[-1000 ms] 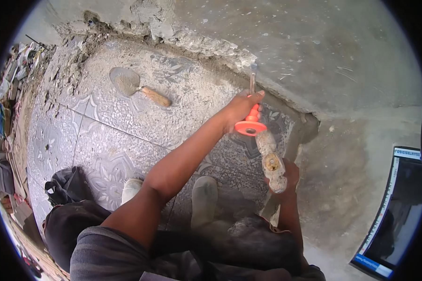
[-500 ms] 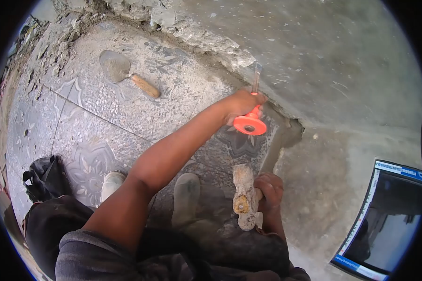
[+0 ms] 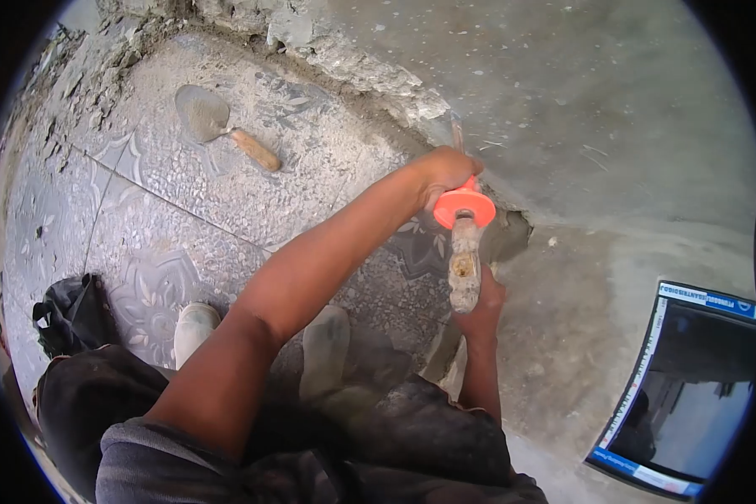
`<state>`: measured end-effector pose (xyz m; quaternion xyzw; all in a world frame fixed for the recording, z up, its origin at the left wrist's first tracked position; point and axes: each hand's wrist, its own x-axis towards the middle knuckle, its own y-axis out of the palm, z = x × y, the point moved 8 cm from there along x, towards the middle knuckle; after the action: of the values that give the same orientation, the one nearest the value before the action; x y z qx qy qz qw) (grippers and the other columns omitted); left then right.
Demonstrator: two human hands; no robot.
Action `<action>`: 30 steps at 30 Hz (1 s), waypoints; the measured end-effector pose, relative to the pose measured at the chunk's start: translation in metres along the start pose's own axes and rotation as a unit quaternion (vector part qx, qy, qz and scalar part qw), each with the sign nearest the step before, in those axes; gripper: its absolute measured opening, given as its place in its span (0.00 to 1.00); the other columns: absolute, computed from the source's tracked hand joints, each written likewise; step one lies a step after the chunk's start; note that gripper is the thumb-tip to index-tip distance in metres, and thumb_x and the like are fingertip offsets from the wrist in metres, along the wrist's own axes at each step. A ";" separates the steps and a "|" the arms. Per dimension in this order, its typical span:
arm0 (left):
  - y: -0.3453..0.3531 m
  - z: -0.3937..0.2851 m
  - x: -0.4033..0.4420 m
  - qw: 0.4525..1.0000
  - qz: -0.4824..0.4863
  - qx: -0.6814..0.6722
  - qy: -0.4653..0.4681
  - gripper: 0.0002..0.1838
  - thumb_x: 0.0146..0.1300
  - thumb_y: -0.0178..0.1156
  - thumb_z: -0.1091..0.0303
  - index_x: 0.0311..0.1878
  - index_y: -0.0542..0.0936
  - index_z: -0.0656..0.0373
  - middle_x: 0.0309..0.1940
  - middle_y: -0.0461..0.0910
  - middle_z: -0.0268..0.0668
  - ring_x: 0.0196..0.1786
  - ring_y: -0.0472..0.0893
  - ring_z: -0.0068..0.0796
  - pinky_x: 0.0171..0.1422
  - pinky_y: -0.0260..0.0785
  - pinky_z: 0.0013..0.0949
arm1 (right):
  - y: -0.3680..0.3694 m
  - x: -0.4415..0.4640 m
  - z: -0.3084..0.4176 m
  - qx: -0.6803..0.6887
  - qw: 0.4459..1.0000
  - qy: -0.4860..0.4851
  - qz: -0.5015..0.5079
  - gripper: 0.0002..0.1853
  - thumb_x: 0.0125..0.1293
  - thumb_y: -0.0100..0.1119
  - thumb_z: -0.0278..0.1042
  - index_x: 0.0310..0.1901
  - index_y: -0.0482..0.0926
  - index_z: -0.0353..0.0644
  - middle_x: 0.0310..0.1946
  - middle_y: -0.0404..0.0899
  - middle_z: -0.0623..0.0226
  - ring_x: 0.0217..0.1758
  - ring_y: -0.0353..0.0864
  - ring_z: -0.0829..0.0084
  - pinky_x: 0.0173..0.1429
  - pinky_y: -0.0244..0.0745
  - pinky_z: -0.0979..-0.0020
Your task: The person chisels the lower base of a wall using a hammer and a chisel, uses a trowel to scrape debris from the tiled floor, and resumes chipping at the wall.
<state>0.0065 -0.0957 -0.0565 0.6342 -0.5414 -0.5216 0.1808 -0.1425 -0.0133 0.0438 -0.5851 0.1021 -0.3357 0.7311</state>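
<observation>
My left hand (image 3: 447, 170) is closed around a chisel (image 3: 470, 204) that has an orange round hand guard. The chisel's metal shaft points away from me, toward the broken lower edge of the grey wall (image 3: 563, 109). In my right hand (image 3: 485, 304) is a hammer (image 3: 464, 269) with a worn, mortar-caked head. The hammer's face meets the chisel's struck end, just below the guard. Most of the hammer's handle is hidden behind its head and my fingers.
A trowel (image 3: 254, 149) with a wooden handle lies on the dusty patterned floor tiles (image 3: 151, 202). Rubble (image 3: 76, 101) is heaped at the far left. A black bag (image 3: 74, 315) sits at the left, near my boots (image 3: 325, 336). A framed dark glossy panel (image 3: 689, 395) stands at the right.
The hammer has swung up and away from me, from below the chisel to its end. My left hand keeps hold of the chisel, whose guard now tilts a little differently.
</observation>
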 end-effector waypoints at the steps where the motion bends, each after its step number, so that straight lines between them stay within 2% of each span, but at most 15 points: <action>1: 0.003 -0.005 0.002 1.000 0.001 0.009 0.015 0.07 0.68 0.54 0.70 0.36 0.70 0.63 0.22 0.71 0.33 0.21 0.73 0.21 0.20 0.69 0.30 | 0.000 -0.006 -0.007 0.014 0.999 0.020 -0.024 0.09 0.48 0.61 0.21 0.32 0.72 0.40 0.23 0.74 0.61 0.24 0.77 0.63 0.32 0.73 0.63; 3: 0.002 -0.007 0.000 0.999 -0.007 0.024 0.036 0.07 0.68 0.53 0.70 0.36 0.71 0.64 0.21 0.72 0.34 0.20 0.72 0.21 0.20 0.68 0.30 | 0.001 -0.041 -0.019 0.052 0.995 0.066 -0.061 0.09 0.51 0.61 0.22 0.33 0.71 0.39 0.24 0.74 0.59 0.24 0.75 0.63 0.33 0.73 0.64; 5: 0.003 -0.008 -0.002 1.000 0.003 0.008 0.017 0.08 0.68 0.53 0.70 0.37 0.71 0.65 0.22 0.72 0.35 0.19 0.72 0.23 0.19 0.68 0.30 | -0.002 -0.089 -0.072 0.362 0.911 0.138 -0.139 0.10 0.52 0.61 0.23 0.37 0.73 0.37 0.25 0.75 0.58 0.25 0.75 0.62 0.36 0.74 0.64; 7: 0.006 -0.004 -0.004 1.000 -0.002 -0.013 0.004 0.08 0.69 0.52 0.70 0.38 0.71 0.67 0.22 0.73 0.37 0.19 0.73 0.24 0.19 0.69 0.30 | -0.035 -0.032 0.023 0.397 0.904 -0.123 -0.097 0.10 0.58 0.60 0.27 0.40 0.74 0.34 0.27 0.76 0.58 0.28 0.77 0.61 0.40 0.75 0.65; 9: 0.008 -0.008 -0.006 0.999 -0.027 -0.028 0.004 0.09 0.69 0.52 0.69 0.39 0.71 0.68 0.22 0.73 0.38 0.19 0.73 0.25 0.19 0.70 0.31 | -0.013 -0.037 0.006 0.050 0.984 -0.120 -0.123 0.08 0.58 0.59 0.25 0.37 0.73 0.34 0.25 0.75 0.60 0.28 0.77 0.63 0.38 0.75 0.66; 11: 0.012 -0.008 0.005 1.000 -0.024 -0.003 0.014 0.10 0.69 0.51 0.69 0.41 0.71 0.69 0.22 0.73 0.38 0.19 0.73 0.26 0.19 0.71 0.32 | -0.001 -0.025 -0.018 0.084 0.992 0.043 -0.089 0.08 0.56 0.60 0.24 0.37 0.74 0.34 0.25 0.75 0.62 0.28 0.78 0.65 0.38 0.75 0.67; 14: 0.013 -0.023 0.002 1.000 -0.021 0.020 0.010 0.12 0.69 0.51 0.68 0.43 0.71 0.70 0.23 0.74 0.38 0.19 0.74 0.26 0.19 0.71 0.33 | -0.009 -0.034 -0.024 0.140 0.954 0.248 -0.097 0.12 0.51 0.62 0.22 0.39 0.76 0.35 0.28 0.79 0.61 0.30 0.82 0.64 0.39 0.75 0.69; 15: 0.016 -0.009 -0.001 1.000 -0.015 0.020 -0.013 0.12 0.70 0.51 0.67 0.43 0.71 0.70 0.23 0.74 0.38 0.20 0.75 0.27 0.19 0.72 0.33 | -0.024 -0.036 -0.017 0.168 0.955 0.222 -0.098 0.10 0.54 0.60 0.25 0.39 0.76 0.35 0.28 0.79 0.60 0.31 0.82 0.64 0.40 0.75 0.67; 17: 0.013 -0.016 0.004 0.999 -0.020 0.026 0.007 0.13 0.70 0.51 0.66 0.43 0.71 0.71 0.24 0.74 0.39 0.20 0.76 0.27 0.19 0.72 0.34 | -0.064 -0.014 0.017 0.293 0.942 0.015 -0.166 0.07 0.56 0.57 0.23 0.36 0.72 0.38 0.22 0.73 0.65 0.23 0.75 0.71 0.36 0.73 0.68; 19: 0.013 -0.011 0.007 0.999 -0.030 0.019 0.002 0.14 0.70 0.51 0.65 0.43 0.71 0.71 0.24 0.75 0.39 0.21 0.77 0.28 0.18 0.72 0.34 | -0.082 -0.013 0.049 0.347 0.870 -0.121 -0.327 0.05 0.58 0.55 0.22 0.35 0.70 0.39 0.19 0.71 0.67 0.19 0.71 0.74 0.34 0.72 0.67; 21: 0.016 -0.009 0.007 0.999 -0.043 0.006 -0.014 0.14 0.70 0.51 0.65 0.43 0.72 0.72 0.25 0.75 0.40 0.21 0.77 0.28 0.18 0.71 0.34 | -0.026 -0.009 0.013 0.064 0.978 -0.050 -0.195 0.09 0.59 0.56 0.23 0.38 0.67 0.40 0.19 0.71 0.66 0.19 0.69 0.75 0.33 0.73 0.67; 23: 0.023 -0.023 -0.003 0.995 -0.027 0.095 0.016 0.15 0.70 0.51 0.65 0.43 0.72 0.72 0.25 0.76 0.41 0.20 0.78 0.28 0.17 0.70 0.35 | -0.011 -0.006 -0.014 -0.024 0.992 0.043 -0.114 0.11 0.60 0.57 0.24 0.42 0.66 0.40 0.20 0.72 0.65 0.20 0.69 0.74 0.33 0.73 0.67; 25: 0.015 -0.027 -0.004 0.993 -0.047 0.106 0.029 0.14 0.70 0.51 0.65 0.42 0.73 0.72 0.24 0.77 0.41 0.20 0.78 0.28 0.16 0.70 0.35 | -0.019 -0.015 -0.014 0.105 0.977 0.165 -0.084 0.13 0.59 0.57 0.24 0.44 0.66 0.40 0.22 0.73 0.65 0.22 0.71 0.73 0.33 0.73 0.67; 27: 0.013 -0.015 0.006 0.996 -0.077 0.027 0.025 0.14 0.69 0.51 0.66 0.42 0.74 0.72 0.24 0.77 0.42 0.20 0.78 0.28 0.15 0.69 0.36 | -0.059 -0.005 0.033 0.251 0.951 0.044 -0.172 0.09 0.58 0.57 0.23 0.40 0.70 0.39 0.23 0.73 0.66 0.24 0.72 0.73 0.32 0.71 0.70; 30: 0.011 -0.014 0.005 0.996 -0.067 0.058 0.017 0.14 0.69 0.52 0.67 0.42 0.74 0.73 0.24 0.78 0.42 0.20 0.79 0.28 0.16 0.70 0.35 | -0.067 0.000 0.050 0.365 0.875 -0.131 -0.291 0.07 0.57 0.56 0.22 0.38 0.73 0.38 0.22 0.72 0.67 0.24 0.72 0.74 0.31 0.71 0.71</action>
<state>0.0126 -0.1084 -0.0446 0.6872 -0.5239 -0.4893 0.1175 -0.1398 0.0199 0.1201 -0.3186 -0.2994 -0.4673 0.7684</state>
